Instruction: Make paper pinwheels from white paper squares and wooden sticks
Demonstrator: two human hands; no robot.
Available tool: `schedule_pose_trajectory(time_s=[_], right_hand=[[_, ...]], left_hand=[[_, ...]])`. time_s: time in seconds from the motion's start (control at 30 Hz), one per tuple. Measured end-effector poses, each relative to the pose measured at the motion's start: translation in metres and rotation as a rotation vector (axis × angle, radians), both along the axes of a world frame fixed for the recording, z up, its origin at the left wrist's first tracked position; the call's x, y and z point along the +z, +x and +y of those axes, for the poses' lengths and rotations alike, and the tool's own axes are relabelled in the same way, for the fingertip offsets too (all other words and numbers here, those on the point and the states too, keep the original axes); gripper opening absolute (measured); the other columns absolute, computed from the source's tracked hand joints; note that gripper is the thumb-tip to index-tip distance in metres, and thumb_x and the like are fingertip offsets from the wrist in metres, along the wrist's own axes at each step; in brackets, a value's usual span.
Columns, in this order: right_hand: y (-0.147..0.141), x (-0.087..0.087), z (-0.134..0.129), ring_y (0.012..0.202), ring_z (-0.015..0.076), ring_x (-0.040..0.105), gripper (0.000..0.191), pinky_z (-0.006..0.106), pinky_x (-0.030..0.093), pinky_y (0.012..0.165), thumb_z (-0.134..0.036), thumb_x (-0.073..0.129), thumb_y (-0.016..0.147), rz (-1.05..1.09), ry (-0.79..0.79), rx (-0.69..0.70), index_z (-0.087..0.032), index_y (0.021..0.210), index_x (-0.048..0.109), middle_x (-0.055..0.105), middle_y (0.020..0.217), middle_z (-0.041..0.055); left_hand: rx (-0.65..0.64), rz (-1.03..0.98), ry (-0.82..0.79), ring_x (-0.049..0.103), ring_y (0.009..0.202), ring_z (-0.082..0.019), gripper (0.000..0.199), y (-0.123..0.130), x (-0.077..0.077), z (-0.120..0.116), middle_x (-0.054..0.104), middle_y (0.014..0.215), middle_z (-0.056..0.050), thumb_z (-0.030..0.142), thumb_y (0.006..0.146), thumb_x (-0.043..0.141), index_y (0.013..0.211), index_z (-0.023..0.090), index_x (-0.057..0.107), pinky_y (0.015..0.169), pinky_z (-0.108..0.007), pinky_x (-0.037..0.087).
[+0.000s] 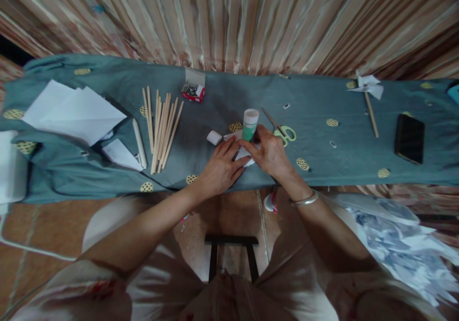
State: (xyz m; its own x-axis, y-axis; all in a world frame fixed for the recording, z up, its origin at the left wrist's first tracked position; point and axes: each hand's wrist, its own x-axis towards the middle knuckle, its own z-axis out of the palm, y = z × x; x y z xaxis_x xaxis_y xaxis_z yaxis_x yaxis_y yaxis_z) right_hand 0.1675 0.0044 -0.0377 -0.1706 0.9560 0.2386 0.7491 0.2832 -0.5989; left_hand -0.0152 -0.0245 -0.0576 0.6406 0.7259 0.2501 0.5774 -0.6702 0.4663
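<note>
Teal pineapple-print surface (315, 163); L hand (220, 168) fingers flat on small white folded paper (244, 155), R hand (270, 151) fingers curled w/ thumb on it, by green-white glue stick (250, 125).

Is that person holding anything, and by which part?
The right hand seems to hold the glue stick near its lower end; the left hand lies on the white paper.

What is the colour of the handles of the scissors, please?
Light green; the scissors' handles show best in the head view.
</note>
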Motion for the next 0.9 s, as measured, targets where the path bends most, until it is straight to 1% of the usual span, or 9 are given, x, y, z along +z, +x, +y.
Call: schedule_pose_trajectory(time_s=[0.2, 0.37, 0.47, 0.63, 0.9], right_hand=[[-0.0009, -0.0038, -0.0015, 0.074, 0.0232, 0.062, 0.047, 0.034, 0.049, 0.069, -0.065, 0.046, 0.093, -0.047, 0.064, 0.006, -0.020, 0.096, 0.058, 0.066, 0.080, 0.0080], [0.0002, -0.0047, -0.0036, 0.073, 0.0231, 0.062, 0.050, 0.034, 0.049, 0.066, -0.068, 0.043, 0.093, -0.071, 0.075, 0.005, -0.021, 0.094, 0.057, 0.066, 0.079, 0.0078], [0.0014, -0.0050, -0.0046, 0.072, 0.0234, 0.063, 0.051, 0.034, 0.049, 0.066, -0.070, 0.042, 0.093, -0.074, 0.081, 0.010, -0.021, 0.095, 0.057, 0.065, 0.079, 0.0079], [0.0031, -0.0042, -0.0066, 0.074, 0.0246, 0.063, 0.055, 0.036, 0.050, 0.068, -0.070, 0.040, 0.093, -0.081, 0.062, 0.020, -0.019, 0.099, 0.058, 0.065, 0.080, 0.0090], [0.0054, -0.0027, -0.0100, 0.071, 0.0229, 0.062, 0.050, 0.035, 0.050, 0.067, -0.069, 0.044, 0.092, -0.059, 0.046, 0.003, -0.021, 0.094, 0.057, 0.065, 0.078, 0.0072]], left_hand=[[0.003, 0.019, 0.021, 0.033, 0.146, -0.037, 0.032, -0.0004, 0.0010, -0.0005, 0.050, 0.146, -0.014, 0.024, 0.096, 0.053, 0.126, 0.023, 0.065, 0.114, -0.063, 0.035], [0.007, 0.018, 0.021, 0.034, 0.146, -0.037, 0.033, 0.0003, 0.0012, -0.0009, 0.052, 0.145, -0.014, 0.024, 0.096, 0.053, 0.126, 0.022, 0.065, 0.114, -0.062, 0.036], [0.008, 0.021, 0.022, 0.034, 0.146, -0.036, 0.033, 0.0005, 0.0006, -0.0010, 0.052, 0.145, -0.014, 0.024, 0.096, 0.053, 0.127, 0.023, 0.065, 0.114, -0.063, 0.036], [0.005, 0.034, 0.044, 0.035, 0.145, -0.037, 0.032, 0.0003, 0.0005, -0.0007, 0.051, 0.145, -0.016, 0.023, 0.096, 0.054, 0.125, 0.021, 0.066, 0.115, -0.060, 0.036], [0.003, 0.060, 0.037, 0.035, 0.146, -0.036, 0.032, 0.0001, 0.0008, -0.0002, 0.050, 0.148, -0.014, 0.024, 0.096, 0.054, 0.126, 0.022, 0.065, 0.115, -0.060, 0.036]])
